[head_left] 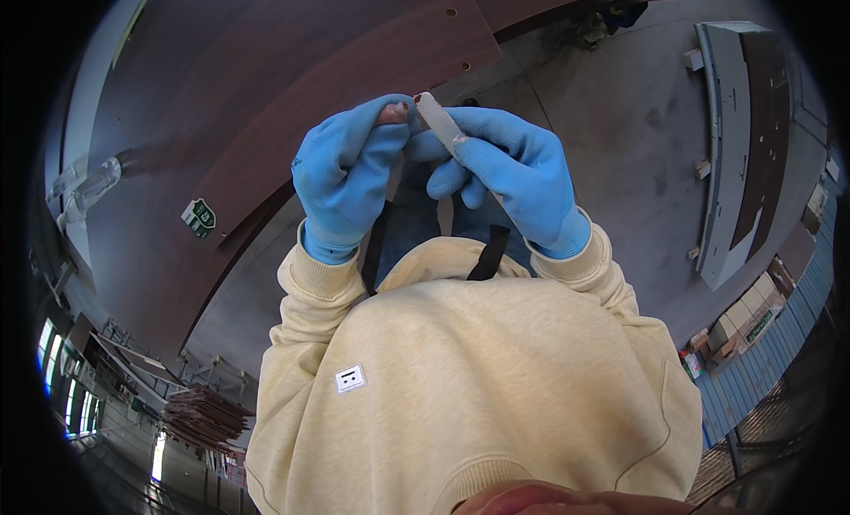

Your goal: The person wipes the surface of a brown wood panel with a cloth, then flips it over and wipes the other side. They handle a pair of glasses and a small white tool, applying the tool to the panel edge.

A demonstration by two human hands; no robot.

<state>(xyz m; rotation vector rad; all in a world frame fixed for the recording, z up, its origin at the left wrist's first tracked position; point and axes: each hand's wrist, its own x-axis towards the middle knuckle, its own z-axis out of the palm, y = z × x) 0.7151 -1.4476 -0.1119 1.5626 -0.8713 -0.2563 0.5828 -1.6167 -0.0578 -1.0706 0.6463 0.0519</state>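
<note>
Both hands wear blue gloves and meet in front of my chest, by the edge of a dark brown wood-grain panel (pixel 292 81). My right hand (pixel 522 165) pinches a flat, pale grey strip (pixel 438 118) between thumb and fingers. A small reddish-brown smear marks the strip's far end. Close beside that end is my left hand (pixel 350 165), its fingers curled together. One bare fingertip (pixel 392 114) pokes out of the left glove and carries a brown spot. Whether the left fingers hold anything is hidden.
On the panel lie a clear plastic bottle (pixel 93 189) and a green-and-white label (pixel 199 217). Grey and brown boards (pixel 753 143) rest on blocks at the right. Cartons (pixel 744 316) stand by a blue slatted surface (pixel 766 356). Brown boards (pixel 204 416) are stacked at lower left.
</note>
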